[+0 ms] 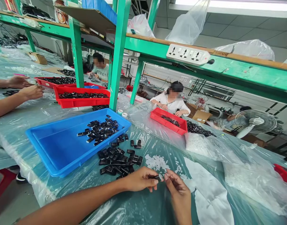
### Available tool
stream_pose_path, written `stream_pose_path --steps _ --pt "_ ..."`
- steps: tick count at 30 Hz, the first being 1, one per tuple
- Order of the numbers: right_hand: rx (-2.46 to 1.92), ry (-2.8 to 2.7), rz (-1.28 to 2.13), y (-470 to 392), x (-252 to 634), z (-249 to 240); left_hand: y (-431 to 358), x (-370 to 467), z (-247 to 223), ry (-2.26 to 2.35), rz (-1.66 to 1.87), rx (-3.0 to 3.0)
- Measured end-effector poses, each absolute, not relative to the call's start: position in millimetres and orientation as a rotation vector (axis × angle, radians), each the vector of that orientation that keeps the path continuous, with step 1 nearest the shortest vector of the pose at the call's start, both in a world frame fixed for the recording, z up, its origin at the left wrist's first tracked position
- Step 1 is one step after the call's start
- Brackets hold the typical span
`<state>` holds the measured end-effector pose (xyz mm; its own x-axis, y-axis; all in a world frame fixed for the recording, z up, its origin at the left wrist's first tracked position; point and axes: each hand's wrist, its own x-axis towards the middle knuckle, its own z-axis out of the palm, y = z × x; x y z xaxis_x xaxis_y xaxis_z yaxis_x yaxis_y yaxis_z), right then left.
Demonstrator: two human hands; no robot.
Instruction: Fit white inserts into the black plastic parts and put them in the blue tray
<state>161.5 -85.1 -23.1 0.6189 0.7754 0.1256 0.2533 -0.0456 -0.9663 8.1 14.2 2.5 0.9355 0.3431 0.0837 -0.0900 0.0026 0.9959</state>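
My left hand pinches a small black piece between thumb and fingers above the plastic-covered table. Close on its right, my right hand has thumb and index finger pressed together at the piece's pale end; what they grip is too small to make out. Just beyond my hands lies a scatter of small white pieces. To their left is a loose heap of black pieces. A blue tray holds more black pieces at its right end. A white cloth or sheet lies right of my right hand.
Red trays of black parts stand behind the blue tray. Another person's hands work at the far left. A red tray sits before a person across the table. Plastic bags lie right. A green shelf frame rises ahead.
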Motion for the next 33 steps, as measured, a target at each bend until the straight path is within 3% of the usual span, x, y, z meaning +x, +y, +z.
stream_pose_path --steps 5,11,33 --pt "-1.437 -0.563 0.820 -90 149 -16 13 11 -6 0.169 0.332 1.493" --pt "-1.400 -0.543 0.880 -89 140 -12 11 13 -5 0.176 0.360 1.461" --pt "-1.508 -0.905 0.452 -92 132 -27 8 12 -3 0.136 0.456 1.505"
